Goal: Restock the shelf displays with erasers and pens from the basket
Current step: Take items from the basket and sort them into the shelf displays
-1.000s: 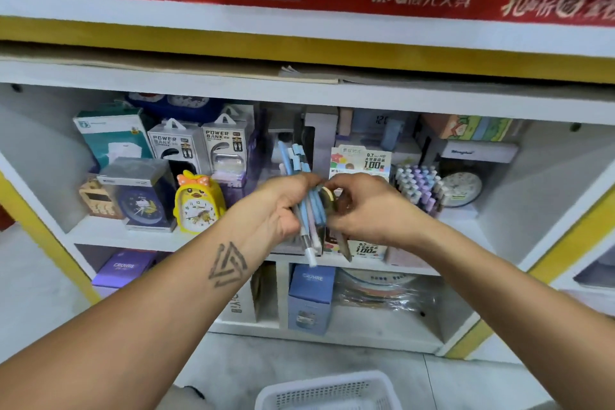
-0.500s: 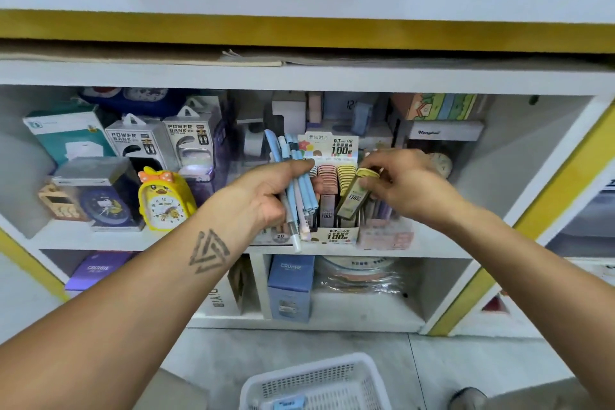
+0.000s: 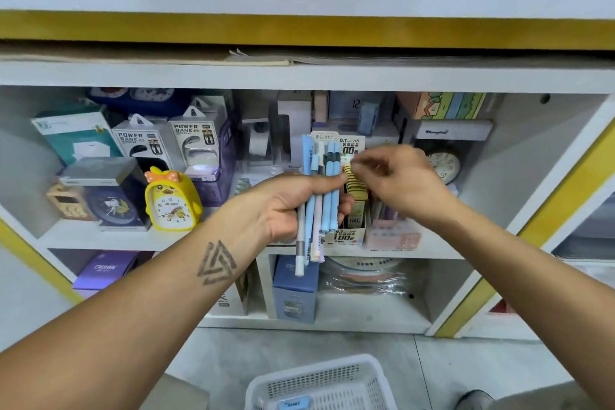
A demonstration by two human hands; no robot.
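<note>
- The white shelf unit with yellow edging (image 3: 332, 76) is filling the frame; its middle shelf is carrying the stock at centre, so both arms are reaching in at that level.
- The white perforated plastic basket (image 3: 319, 383) is sitting on the floor at the bottom centre, within reach for refills; a small blue item is lying inside.
- The left hand (image 3: 283, 206), at centre frame, is holding the bundle of pale blue and white pens (image 3: 319, 196) upright in a closed grip, keeping them together as a supply while the other hand works.
- The right hand (image 3: 399, 180), just right of the pens, is hovering over the small cardboard display box of lead tubes (image 3: 352, 233); its fingertips are drawn together, but blur is hiding whether they are pinching anything.
- Compared with half a second ago, the yellowish tube the right hand was holding is no longer showing, and the pens are standing straighter.
</note>
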